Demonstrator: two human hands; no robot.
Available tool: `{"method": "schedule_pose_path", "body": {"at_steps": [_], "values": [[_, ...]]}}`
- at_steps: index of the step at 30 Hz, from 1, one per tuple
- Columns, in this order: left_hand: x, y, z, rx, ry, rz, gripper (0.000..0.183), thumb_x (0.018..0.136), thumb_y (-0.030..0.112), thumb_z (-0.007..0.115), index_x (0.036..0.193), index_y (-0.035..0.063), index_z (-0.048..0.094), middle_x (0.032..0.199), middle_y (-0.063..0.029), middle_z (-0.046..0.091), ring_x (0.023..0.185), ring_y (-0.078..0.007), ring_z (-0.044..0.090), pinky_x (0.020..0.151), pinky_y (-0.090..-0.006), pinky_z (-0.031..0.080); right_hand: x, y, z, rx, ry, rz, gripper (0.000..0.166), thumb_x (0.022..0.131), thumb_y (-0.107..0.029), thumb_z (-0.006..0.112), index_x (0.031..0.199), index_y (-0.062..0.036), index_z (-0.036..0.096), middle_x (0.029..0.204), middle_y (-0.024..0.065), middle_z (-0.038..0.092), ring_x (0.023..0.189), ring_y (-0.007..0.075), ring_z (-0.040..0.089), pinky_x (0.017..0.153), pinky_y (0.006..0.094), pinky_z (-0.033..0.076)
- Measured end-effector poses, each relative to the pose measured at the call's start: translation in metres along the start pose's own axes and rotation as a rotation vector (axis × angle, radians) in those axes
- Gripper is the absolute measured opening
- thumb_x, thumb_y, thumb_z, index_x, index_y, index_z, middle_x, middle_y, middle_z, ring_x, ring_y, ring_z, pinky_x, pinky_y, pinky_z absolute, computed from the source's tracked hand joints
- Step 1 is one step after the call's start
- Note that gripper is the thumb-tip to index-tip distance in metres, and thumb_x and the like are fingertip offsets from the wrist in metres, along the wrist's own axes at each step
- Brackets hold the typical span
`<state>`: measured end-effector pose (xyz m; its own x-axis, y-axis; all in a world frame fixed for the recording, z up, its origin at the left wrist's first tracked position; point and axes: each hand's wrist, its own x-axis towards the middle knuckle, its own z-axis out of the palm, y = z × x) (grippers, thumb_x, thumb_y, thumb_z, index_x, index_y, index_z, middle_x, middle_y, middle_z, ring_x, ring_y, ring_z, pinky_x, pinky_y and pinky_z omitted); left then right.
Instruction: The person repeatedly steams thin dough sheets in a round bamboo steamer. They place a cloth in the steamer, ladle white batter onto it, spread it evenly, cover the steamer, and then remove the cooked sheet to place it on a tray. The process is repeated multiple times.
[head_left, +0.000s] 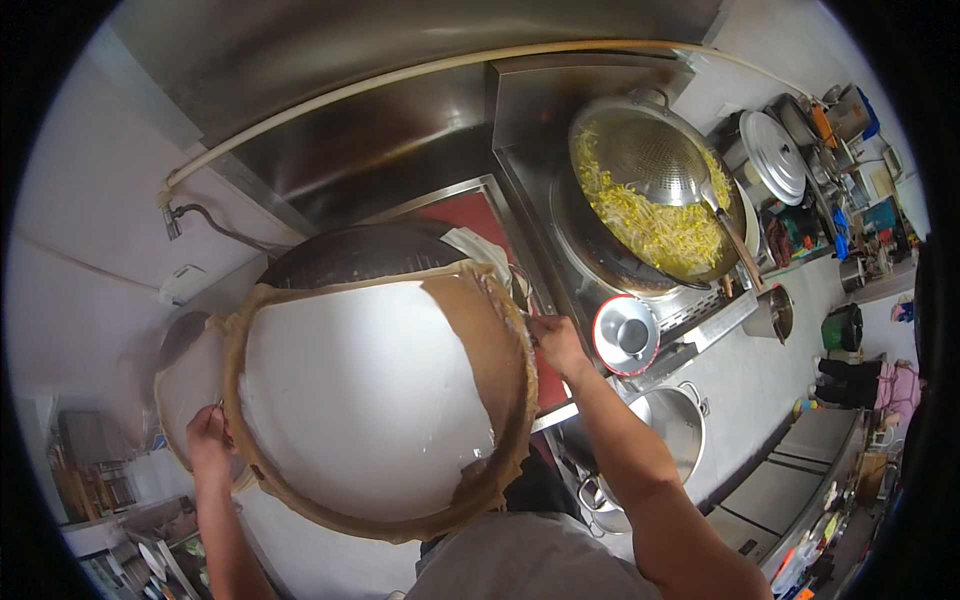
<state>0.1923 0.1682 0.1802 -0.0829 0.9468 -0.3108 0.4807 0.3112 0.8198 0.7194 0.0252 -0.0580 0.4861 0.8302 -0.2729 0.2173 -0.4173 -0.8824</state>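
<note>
Between my two hands is a wide round pan or steamer tray, its rim wrapped in brown cloth (379, 529). A smooth white layer, liquid or soft batter (360, 390), covers most of its inside. Bare brown lining shows along the right side. My left hand (210, 435) grips the left edge, my right hand (556, 345) the right edge. Behind the far rim sits a large dark wok (360, 251), partly hidden, with a pale folded cloth (476, 247) on its edge. A second pale round tray (187, 382) stands beyond my left hand, blurred by haze.
On the stove at right, a wok holds bean sprouts (645, 232), with a perforated metal skimmer (660, 161) resting over them. Closer lie a red-rimmed enamel basin (602, 334) and a big steel pot (686, 435). A hose (232, 225) hangs at left. Far right stands another person (896, 390).
</note>
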Motion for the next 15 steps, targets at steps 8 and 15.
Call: {"method": "schedule_pose_path", "body": {"at_steps": [8, 15], "values": [[-0.021, -0.031, 0.0, 0.046, 0.073, 0.108, 0.027, 0.103, 0.023, 0.047, 0.093, 0.0044, 0.063, 0.069, 0.0057, 0.051, 0.059, -0.005, 0.044, 0.054, -0.0227, 0.035, -0.016, -0.03, -0.008, -0.069, -0.007, 0.051, 0.026, 0.093, -0.017, 0.059, 0.101, 0.0058, 0.069, 0.081, 0.0116, 0.069, 0.075, 0.014, 0.059, 0.071, 0.0324, 0.048], [-0.007, -0.102, 0.03, -0.077, 0.162, 0.183, 0.027, 0.102, 0.021, 0.047, 0.09, 0.0015, 0.06, 0.074, 0.0024, 0.05, 0.068, -0.0074, 0.041, 0.062, -0.0246, 0.035, -0.004, -0.084, -0.023, -0.109, 0.151, -0.14, 0.022, 0.093, -0.013, 0.056, 0.099, 0.0049, 0.067, 0.082, 0.0267, 0.065, 0.075, 0.0258, 0.067, 0.072, 0.0379, 0.049]]}}
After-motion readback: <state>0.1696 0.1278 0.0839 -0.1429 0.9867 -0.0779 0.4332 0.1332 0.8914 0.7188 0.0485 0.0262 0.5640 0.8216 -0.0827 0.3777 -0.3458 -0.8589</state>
